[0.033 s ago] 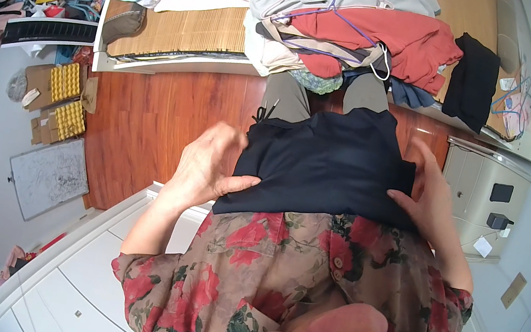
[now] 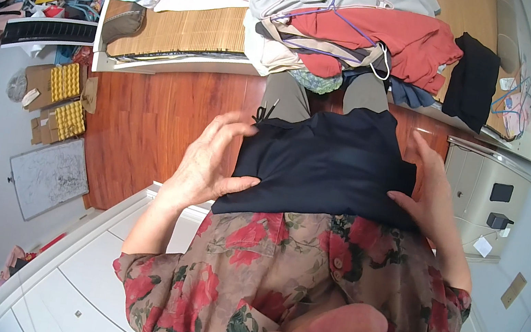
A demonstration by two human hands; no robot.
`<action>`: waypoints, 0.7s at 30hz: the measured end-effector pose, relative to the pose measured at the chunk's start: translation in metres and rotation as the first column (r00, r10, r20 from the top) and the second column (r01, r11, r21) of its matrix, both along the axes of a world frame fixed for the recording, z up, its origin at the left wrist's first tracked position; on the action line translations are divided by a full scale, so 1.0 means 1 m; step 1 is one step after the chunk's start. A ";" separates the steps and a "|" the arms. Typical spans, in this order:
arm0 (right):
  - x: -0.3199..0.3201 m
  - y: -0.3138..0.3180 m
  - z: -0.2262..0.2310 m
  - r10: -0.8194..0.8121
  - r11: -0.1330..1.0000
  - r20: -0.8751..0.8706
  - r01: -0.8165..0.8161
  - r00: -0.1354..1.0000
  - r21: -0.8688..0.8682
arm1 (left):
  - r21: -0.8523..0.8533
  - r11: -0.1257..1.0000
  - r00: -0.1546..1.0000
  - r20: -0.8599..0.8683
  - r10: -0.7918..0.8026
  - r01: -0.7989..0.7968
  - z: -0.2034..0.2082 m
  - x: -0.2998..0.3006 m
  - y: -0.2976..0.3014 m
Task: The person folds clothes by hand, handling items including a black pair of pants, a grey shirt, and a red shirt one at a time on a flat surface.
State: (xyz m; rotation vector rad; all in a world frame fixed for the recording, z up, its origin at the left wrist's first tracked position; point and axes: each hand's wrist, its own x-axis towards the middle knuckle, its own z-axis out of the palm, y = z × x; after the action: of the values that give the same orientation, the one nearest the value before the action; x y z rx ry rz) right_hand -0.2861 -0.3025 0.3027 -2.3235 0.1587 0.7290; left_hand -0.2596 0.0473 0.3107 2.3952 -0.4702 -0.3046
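A piece of black clothing point(image 2: 328, 165), its exact kind unclear, is spread between my hands in front of my waist. It covers part of my grey trousers. My left hand point(image 2: 204, 160) holds the left edge, thumb on the front of the cloth and the other fingers lifted beside it. At the opposite edge my right hand point(image 2: 429, 192) grips in the same way, its thumb on the fabric and its fingers pointing up and outward. What lies behind the cloth is hidden.
Ahead stands a bed point(image 2: 190, 25) with a woven mat, a red garment point(image 2: 409, 46), several hangers point(image 2: 334, 0) and a folded black cloth point(image 2: 473, 81). A pale cabinet point(image 2: 476, 192) is at right, a whiteboard point(image 2: 52, 177) and yellow egg trays point(image 2: 67, 82) at left. White drawers point(image 2: 102, 279) are close by.
The fingers of my left hand have spread and straightened upward. My right hand's fingers have stretched out a little more. Both thumbs and the black clothing stay nearly in place.
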 end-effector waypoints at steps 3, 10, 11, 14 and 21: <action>0.014 -0.013 -0.031 0.446 0.857 0.613 -0.508 0.653 -0.083 | -0.265 0.927 0.921 -0.215 -0.325 0.265 -0.030 0.012 0.011; -0.007 -0.047 -0.080 0.210 0.338 -0.166 0.088 0.964 0.937 | -0.535 0.580 0.284 -0.836 -0.470 -0.615 -0.116 -0.028 0.052; -0.011 -0.048 -0.090 0.238 0.366 -0.116 0.022 0.964 0.930 | -0.375 0.688 0.293 -0.925 -0.240 -0.621 -0.123 -0.036 0.058; -0.022 -0.051 -0.115 0.190 0.472 -0.088 -0.012 0.978 0.882 | -0.773 0.446 0.558 -0.634 -0.535 -0.451 -0.130 -0.043 0.058; -0.006 -0.009 -0.091 -0.454 0.645 -0.001 0.330 0.891 0.689 | -0.345 0.787 0.761 -0.608 0.227 -0.511 -0.104 -0.018 0.006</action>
State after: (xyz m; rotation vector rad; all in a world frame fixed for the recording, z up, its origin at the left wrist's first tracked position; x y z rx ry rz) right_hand -0.2916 -0.3111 0.2119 -1.5474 0.2639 0.2762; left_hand -0.2779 0.0534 0.2065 1.7278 0.2037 -0.5712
